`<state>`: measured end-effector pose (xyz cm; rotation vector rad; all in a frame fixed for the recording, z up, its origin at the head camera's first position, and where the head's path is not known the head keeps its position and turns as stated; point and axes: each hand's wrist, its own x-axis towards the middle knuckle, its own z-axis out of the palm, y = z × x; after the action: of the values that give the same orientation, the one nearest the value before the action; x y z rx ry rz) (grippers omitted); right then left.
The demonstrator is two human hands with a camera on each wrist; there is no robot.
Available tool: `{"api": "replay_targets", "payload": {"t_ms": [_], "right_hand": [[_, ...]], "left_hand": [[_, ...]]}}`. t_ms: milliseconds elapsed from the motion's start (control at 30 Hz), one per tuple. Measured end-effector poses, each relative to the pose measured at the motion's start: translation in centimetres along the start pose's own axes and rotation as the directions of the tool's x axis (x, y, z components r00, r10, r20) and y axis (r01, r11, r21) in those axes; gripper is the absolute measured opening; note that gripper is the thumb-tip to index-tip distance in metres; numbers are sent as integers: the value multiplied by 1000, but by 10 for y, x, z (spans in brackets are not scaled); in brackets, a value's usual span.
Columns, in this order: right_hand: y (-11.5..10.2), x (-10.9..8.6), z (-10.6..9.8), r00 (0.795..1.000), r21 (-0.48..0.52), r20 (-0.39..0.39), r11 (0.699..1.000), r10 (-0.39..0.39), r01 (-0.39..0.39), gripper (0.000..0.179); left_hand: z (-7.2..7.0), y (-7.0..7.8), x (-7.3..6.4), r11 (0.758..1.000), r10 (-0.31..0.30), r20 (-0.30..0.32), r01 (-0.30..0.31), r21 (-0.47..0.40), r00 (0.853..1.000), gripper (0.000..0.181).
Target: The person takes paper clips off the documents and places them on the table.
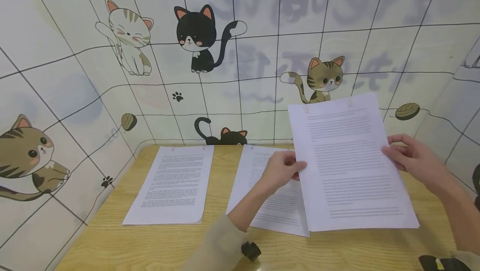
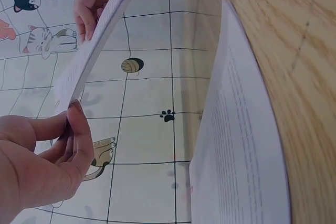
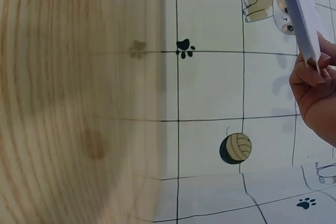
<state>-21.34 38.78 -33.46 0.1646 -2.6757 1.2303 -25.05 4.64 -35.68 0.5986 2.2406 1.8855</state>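
Observation:
A stack of printed sheets point(image 1: 348, 167) with two paper clips along its top edge is held up off the table, tilted toward the head camera. My left hand point(image 1: 282, 167) pinches its left edge between thumb and fingers, which the left wrist view shows closely. On the opposite edge my right hand point(image 1: 416, 162) grips the sheets, thumb in front; in the right wrist view that hand point(image 3: 317, 85) sits at the far right. A second clipped stack of paper point(image 1: 270, 204) lies on the table behind my left forearm, partly covered by the raised stack.
Further left, a third clipped stack of printed paper point(image 1: 172, 183) lies flat on the wooden table point(image 1: 112, 246). A wall covering with cartoon cats point(image 1: 258, 92) and grid lines rises directly behind and beside the table. Dark straps sit around both wrists.

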Motion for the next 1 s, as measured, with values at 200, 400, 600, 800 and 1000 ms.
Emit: {"api": "replay_targets", "payload": {"t_ms": [200,400,600,800,1000], "right_hand": [[-17,-3,8,998,42,43,999,-37,35,27],[-36,-6,20,989,86,103,991,-107,98,23],[-55,-11,32,969,49,178,985,-169,163,20],[-65,-7,46,913,238,275,942,-300,237,23],[-71,-2,61,868,300,308,906,-389,300,18]], "left_hand": [[-20,3,-11,1000,16,-10,-16,-11,1000,10],[-41,0,-22,999,28,-48,-25,44,998,6],[-59,-3,-36,997,38,-72,-32,77,997,5],[-79,-2,-48,993,53,-71,-45,106,996,4],[-96,-2,-61,985,90,-73,-78,151,993,9]]}}
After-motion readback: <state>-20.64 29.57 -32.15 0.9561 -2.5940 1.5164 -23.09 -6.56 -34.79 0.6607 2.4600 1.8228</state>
